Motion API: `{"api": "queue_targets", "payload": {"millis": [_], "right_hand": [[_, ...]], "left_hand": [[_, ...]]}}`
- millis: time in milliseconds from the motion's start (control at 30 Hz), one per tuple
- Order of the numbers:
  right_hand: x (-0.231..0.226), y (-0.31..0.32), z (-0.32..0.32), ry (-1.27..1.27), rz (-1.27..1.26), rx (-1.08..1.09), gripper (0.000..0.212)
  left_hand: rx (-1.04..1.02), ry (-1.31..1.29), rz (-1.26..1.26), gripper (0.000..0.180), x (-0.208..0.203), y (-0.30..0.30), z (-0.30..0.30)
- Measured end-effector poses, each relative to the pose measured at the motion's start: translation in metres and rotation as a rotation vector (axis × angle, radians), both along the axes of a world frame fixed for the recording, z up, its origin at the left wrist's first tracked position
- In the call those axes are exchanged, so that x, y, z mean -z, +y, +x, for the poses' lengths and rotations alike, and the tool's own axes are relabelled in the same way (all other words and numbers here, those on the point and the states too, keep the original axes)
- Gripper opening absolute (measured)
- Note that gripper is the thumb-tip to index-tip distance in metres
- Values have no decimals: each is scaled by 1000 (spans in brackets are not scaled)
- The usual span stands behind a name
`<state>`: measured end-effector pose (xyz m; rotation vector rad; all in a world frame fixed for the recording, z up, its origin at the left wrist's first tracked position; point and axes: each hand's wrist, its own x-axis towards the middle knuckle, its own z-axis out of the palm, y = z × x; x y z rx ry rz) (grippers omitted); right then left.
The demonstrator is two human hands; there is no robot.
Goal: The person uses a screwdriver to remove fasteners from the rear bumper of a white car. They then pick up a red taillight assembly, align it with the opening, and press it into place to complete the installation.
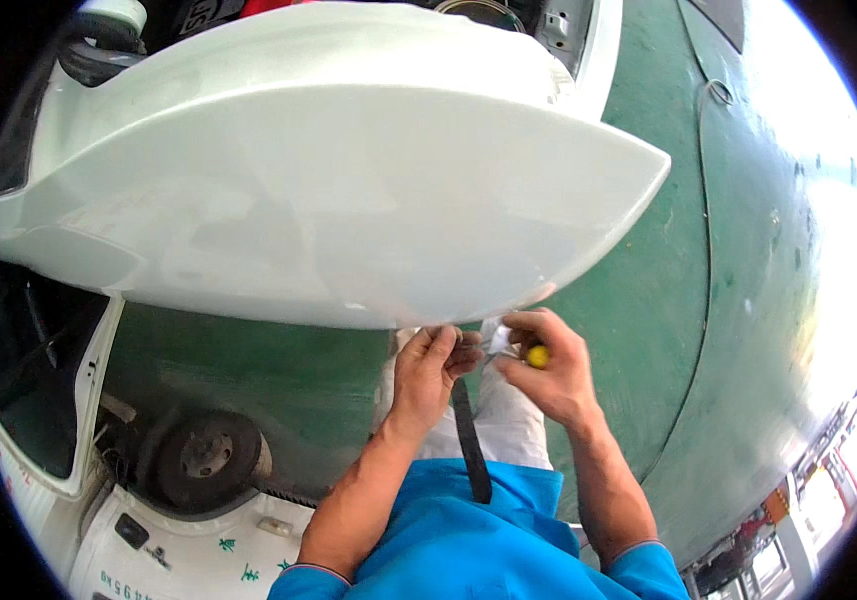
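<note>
In front of me is a large, glossy white car body panel (349,190), its curved lower edge just beyond my hands. My left hand (431,368) is close to that edge, thumb against curled fingers; whatever it pinches is too small to make out. To its right, my right hand (549,368) is closed around a small tool with a round yellow end (538,356). A thin, blurred piece seems to stick out from it toward my left hand. A black strap (471,445) hangs down over my blue shirt below my hands.
A white vehicle with a dark wheel (204,458) stands behind me at lower left. An open door with dark glass (34,365) is at the left. A thin cable (707,250) runs across the green floor (639,300) on the right.
</note>
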<state>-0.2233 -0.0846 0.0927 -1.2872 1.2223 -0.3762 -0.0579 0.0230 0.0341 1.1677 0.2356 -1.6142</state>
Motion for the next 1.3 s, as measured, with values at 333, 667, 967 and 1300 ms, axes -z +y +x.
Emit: {"api": "queue_targets", "payload": {"millis": [333,667,967,1300], "right_hand": [[25,-29,-152,104,200,313,34],[27,-13,16,231,118,-153,25],[35,19,107,236,-80,-88,17],[34,-7,114,371,-410,-354,19]], "left_hand": [[99,-1029,143,23,3,-18,1],[-129,-679,-18,15,7,-23,41],[-12,-461,3,19,21,-7,85],[17,-393,-60,18,19,-16,94]]}}
